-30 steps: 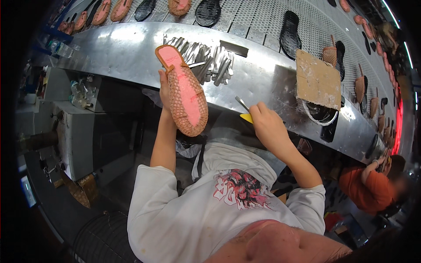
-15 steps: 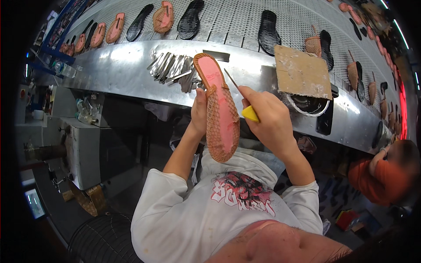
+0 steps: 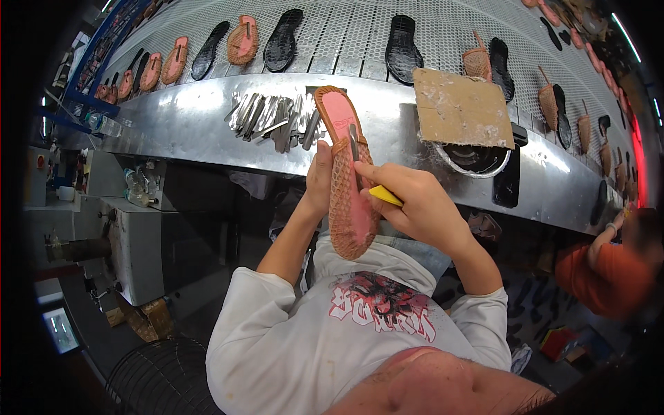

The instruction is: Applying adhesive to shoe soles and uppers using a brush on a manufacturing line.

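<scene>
My left hand (image 3: pixel 319 181) is closed on the left side of a tan woven sandal (image 3: pixel 340 183), its pink sole face turned up. The sandal slants upright in front of my chest, its upper end over the metal ledge. From the right, my right hand (image 3: pixel 423 202) pinches a flat grey metal strip (image 3: pixel 354 143), which lies over the middle of the pink face. A yellow piece (image 3: pixel 386 196) sticks out of the same hand; whether it joins the strip is hidden. Similar metal strips (image 3: pixel 270 117) lie piled on the ledge left of the sandal.
A perforated conveyor (image 3: pixel 346 34) beyond the ledge (image 3: pixel 187 104) carries black soles (image 3: pixel 402 50) and more tan sandals (image 3: pixel 242 40). Brown cardboard (image 3: pixel 462 107) partly covers a round container (image 3: pixel 477 160) at right. A grey machine (image 3: pixel 142 256) stands left. A person in orange (image 3: pixel 598 277) is at far right.
My right hand has moved a little left and down, bringing the metal strip from beside the sandal onto its pink face. My left hand still holds the sandal.
</scene>
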The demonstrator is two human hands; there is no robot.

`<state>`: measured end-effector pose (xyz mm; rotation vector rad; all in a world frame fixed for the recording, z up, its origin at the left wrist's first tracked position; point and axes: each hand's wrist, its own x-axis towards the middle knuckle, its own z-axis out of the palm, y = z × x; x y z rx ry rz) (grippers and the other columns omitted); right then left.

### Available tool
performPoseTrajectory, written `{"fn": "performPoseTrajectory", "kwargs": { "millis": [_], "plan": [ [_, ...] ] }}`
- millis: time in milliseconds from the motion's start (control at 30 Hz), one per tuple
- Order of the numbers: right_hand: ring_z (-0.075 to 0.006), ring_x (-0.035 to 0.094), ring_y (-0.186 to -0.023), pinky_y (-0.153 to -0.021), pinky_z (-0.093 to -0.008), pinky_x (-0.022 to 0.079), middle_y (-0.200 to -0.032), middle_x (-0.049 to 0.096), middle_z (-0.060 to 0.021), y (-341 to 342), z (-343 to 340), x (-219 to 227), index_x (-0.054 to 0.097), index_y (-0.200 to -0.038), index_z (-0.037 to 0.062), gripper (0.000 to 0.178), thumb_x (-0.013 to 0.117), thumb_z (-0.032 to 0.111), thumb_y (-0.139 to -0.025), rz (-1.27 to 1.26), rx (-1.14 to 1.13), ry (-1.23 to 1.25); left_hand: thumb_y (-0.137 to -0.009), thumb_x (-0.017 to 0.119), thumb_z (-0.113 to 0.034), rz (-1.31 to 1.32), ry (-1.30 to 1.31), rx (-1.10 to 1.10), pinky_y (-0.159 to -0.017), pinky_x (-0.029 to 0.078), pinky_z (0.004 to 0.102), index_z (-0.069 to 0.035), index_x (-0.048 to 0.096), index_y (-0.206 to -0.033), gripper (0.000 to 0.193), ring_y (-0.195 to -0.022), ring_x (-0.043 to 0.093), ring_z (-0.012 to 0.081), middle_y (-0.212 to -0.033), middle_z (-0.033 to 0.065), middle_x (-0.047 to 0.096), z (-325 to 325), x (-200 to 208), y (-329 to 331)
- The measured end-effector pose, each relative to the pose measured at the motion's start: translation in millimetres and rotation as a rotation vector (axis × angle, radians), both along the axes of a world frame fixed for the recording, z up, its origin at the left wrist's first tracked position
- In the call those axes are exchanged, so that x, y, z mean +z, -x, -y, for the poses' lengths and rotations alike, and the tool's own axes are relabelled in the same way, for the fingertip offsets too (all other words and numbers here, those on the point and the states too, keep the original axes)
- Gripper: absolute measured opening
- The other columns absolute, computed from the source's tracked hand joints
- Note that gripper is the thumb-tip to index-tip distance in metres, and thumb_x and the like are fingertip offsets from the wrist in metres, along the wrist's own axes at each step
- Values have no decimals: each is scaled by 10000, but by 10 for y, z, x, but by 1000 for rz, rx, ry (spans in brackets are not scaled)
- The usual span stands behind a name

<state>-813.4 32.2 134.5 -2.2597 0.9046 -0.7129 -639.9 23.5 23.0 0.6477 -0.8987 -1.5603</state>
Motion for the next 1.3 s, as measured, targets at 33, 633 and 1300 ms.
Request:
{"fn": "performPoseTrajectory", "kwargs": {
  "millis": [33,633,1300],
  "plan": [
    [-314,599,-757,-694,-330,479,-846,610,-148,5,4,-15,552,-1204,42,483,630,-30,-733,72,29,-78,-935,156,-601,4,0,-2,-713,518,278,11,524,-1100,732,-797,612,145,-937,113,614,0,-4,-14],
    [-265,592,-680,-706,-380,514,-755,588,-151,1854,308,223,550,-965,0,502,286,426,-956,1304,-502,-604,-918,352,-593,423,-9,71,-646,496,260,0,619,-962,652,-748,595,121,-834,65,632,1482,377,-367],
    [-87,348,-508,-464,-213,303,-620,438,14,3403,757,-959,563,-900,62,295,532,355,-915,1661,-540,-832,-840,408,-79,1080,445,757,-546,392,348,31,523,-702,211,-554,465,188,-580,85,475,3988,-545,-1207]
  ]
}}
